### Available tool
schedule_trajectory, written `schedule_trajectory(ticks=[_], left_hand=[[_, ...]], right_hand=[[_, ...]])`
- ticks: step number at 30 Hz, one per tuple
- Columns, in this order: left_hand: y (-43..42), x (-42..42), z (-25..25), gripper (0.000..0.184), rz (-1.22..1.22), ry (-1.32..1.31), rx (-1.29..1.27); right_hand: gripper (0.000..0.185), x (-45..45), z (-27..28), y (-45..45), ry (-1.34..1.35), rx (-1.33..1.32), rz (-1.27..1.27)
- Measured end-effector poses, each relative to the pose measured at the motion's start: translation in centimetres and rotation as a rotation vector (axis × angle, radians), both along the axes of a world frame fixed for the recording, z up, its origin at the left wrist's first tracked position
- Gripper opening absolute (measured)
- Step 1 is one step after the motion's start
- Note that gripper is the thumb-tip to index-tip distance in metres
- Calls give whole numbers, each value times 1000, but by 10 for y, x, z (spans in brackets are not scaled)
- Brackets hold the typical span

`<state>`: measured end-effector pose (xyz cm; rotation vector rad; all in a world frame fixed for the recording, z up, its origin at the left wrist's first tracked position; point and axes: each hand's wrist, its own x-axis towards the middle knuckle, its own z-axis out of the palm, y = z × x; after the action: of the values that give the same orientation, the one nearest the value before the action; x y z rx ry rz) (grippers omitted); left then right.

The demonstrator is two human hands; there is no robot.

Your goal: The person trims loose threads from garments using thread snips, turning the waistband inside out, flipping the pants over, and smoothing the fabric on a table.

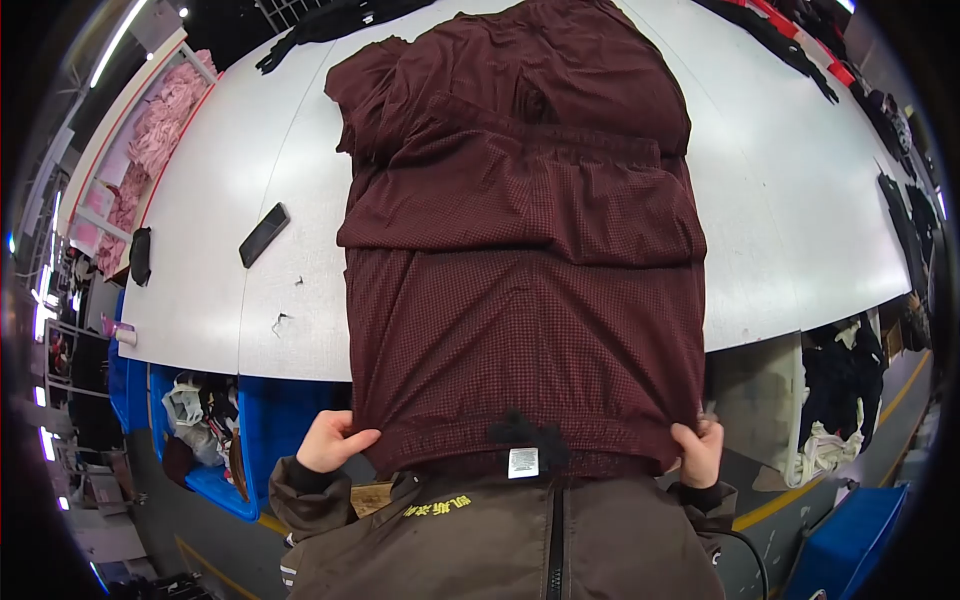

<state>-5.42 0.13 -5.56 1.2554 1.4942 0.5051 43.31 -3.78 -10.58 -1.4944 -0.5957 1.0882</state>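
Maroon drawstring pants (pixel 530 340) in a dimpled fabric lie over the table's near edge, waistband towards me; I cannot tell the leg length. My left hand (pixel 336 441) pinches the left end of the waistband, thumb on top. At the right end, my right hand (pixel 698 450) grips the same waistband. Between the hands the band is stretched out flat. A black drawstring (pixel 522 430) is bunched at its middle, above a white label (pixel 523 462) with small print. Beyond them, more maroon garments (pixel 600 60) lie heaped, one with an elastic waistband showing.
A black phone (pixel 264 235) lies on the white table (pixel 240 180) at the left. Blue bins (pixel 270 420) with cloth stand below the left edge. A pale bin (pixel 775 400) holds dark and white cloth at the right. Pink fabric (pixel 165 120) fills a rack at far left.
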Motion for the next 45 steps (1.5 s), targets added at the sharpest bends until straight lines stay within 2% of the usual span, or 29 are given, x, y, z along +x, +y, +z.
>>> schedule_trajectory(ticks=[2, 3, 5, 7, 9, 11, 12, 13, 14, 15, 17, 18, 20, 21, 22, 24, 25, 26, 28, 30, 32, 33, 35, 37, 38, 40, 41, 45], left_hand=[[6, -22, -37, 9, -172, 144, -118], [13, -16, -25, 9, -166, 144, -110], [36, -10, 6, 9, 25, 380, 192], [76, -11, 25, 11, 262, 254, 503], [131, -3, 42, 9, 205, 98, 699], [194, 23, 48, 11, 161, -34, 833], [230, 32, 31, 22, 246, 79, 909], [260, 36, 5, 30, 294, 240, 871], [290, 40, -20, 38, 346, 401, 827], [306, 47, -55, 49, 363, 585, 685], [317, 54, -121, 52, 308, 780, 682], [308, 58, -107, 47, 302, 654, 639], [295, 50, -90, 41, 298, 100, 721], [271, 54, -58, 40, 265, -499, 644], [241, 53, -26, 41, 218, -852, 592], [172, 12, 0, 22, -54, -949, 541], [153, -12, -11, 22, -47, -942, 529], [132, -33, -21, 10, -97, -844, 466], [109, -51, -29, 12, -132, -749, 372], [107, -54, -15, 10, 21, -523, 135], [110, -36, 13, 6, 103, -433, 323], [110, -21, 30, 6, 112, -429, 288], [107, 20, 64, 15, -367, -340, 540], [94, 61, 84, 31, -758, -206, 636], [81, 73, 80, 31, -746, -213, 611], [51, 87, 70, 42, -830, 224, 799], [43, 86, 65, 42, -829, 222, 791], [22, 65, 43, 42, -488, 448, 749]], right_hand=[[7, 5, 4, 8, -108, -10, 63], [6, 8, 7, 17, -213, -20, 125], [4, 11, 17, 35, -422, -41, 251], [5, 19, 43, 73, -709, 142, 198], [13, 13, 70, 122, -737, 270, 99], [25, 8, 69, 186, -735, 449, 26], [38, 12, 52, 223, -895, 449, -45], [43, 9, 27, 255, -903, 288, -20], [49, 11, 4, 284, -903, 124, 4], [52, -6, -1, 289, -751, 107, 147], [47, -24, -43, 297, -1101, 85, 172], [42, -30, -38, 289, -1079, 119, 188], [34, -24, -21, 265, -568, 378, 187], [35, -31, 13, 239, -178, 532, 152], [37, -20, 18, 220, 25, 624, 174], [37, 11, 26, 154, 10, 647, 211], [38, 23, 39, 129, -39, 615, 369], [38, 35, 29, 122, -31, 596, 370], [33, 62, 11, 99, -36, 430, 566], [30, 76, -1, 78, -36, 255, 761], [22, 64, 40, 82, -184, 237, 696], [22, 51, 52, 84, -169, 204, 700], [19, 20, 72, 90, -78, 363, 431], [20, 4, 91, 86, -234, 369, 808], [20, -11, 95, 78, -222, 345, 819], [25, -40, 100, 68, -647, 641, 938], [25, -39, 94, 64, -642, 635, 942], [28, -30, 56, 36, -1209, 465, 731]])
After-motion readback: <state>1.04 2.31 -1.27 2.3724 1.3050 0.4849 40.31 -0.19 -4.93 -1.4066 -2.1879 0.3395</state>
